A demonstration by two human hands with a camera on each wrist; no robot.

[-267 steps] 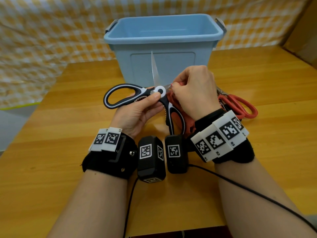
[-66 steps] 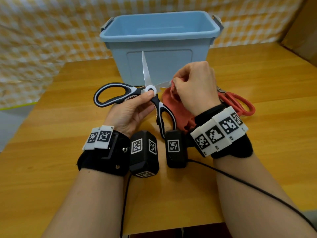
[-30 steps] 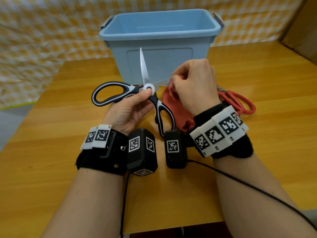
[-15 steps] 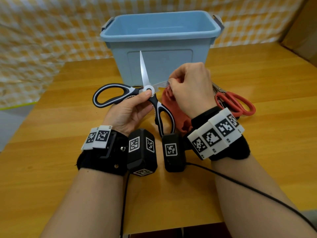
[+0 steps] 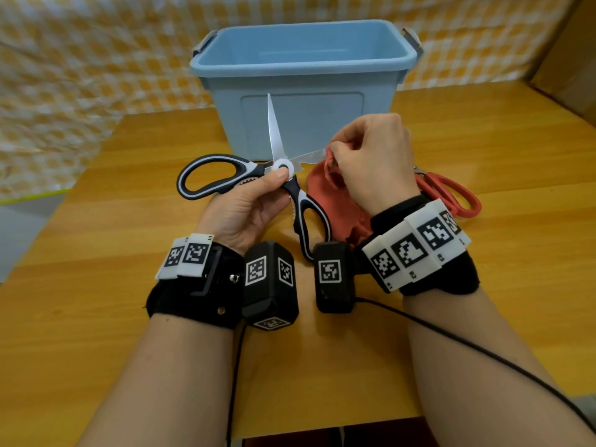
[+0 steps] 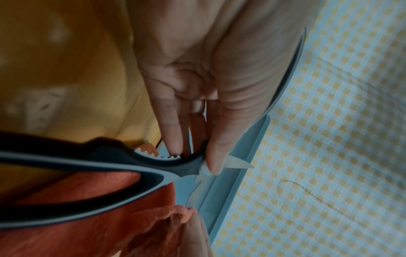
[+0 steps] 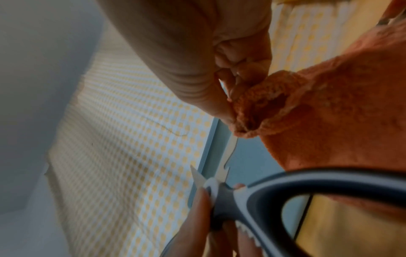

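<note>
Black-and-white kitchen scissors (image 5: pixel 254 175) (image 6: pixel 105 165) (image 7: pixel 274 194) are spread wide, one blade pointing up, the other to the right. My left hand (image 5: pixel 248 204) pinches them at the pivot between thumb and fingers. A red-orange cloth (image 5: pixel 335 198) (image 6: pixel 92 222) (image 7: pixel 325 125) hangs under my right hand (image 5: pixel 371 159). That hand pinches a fold of the cloth around the tip of the right-pointing blade. The blade's tip is hidden inside the cloth.
An open light-blue plastic bin (image 5: pixel 303 88) stands just behind the hands. Red-handled scissors (image 5: pixel 448 195) lie on the wooden table (image 5: pixel 96 285) to the right of my right wrist. A yellow checkered cloth (image 5: pixel 80 75) hangs behind the table.
Over the last second my right hand with the cloth has shifted slightly along the right-pointing blade. My left hand keeps the same hold at the pivot; the scissors have barely moved.
</note>
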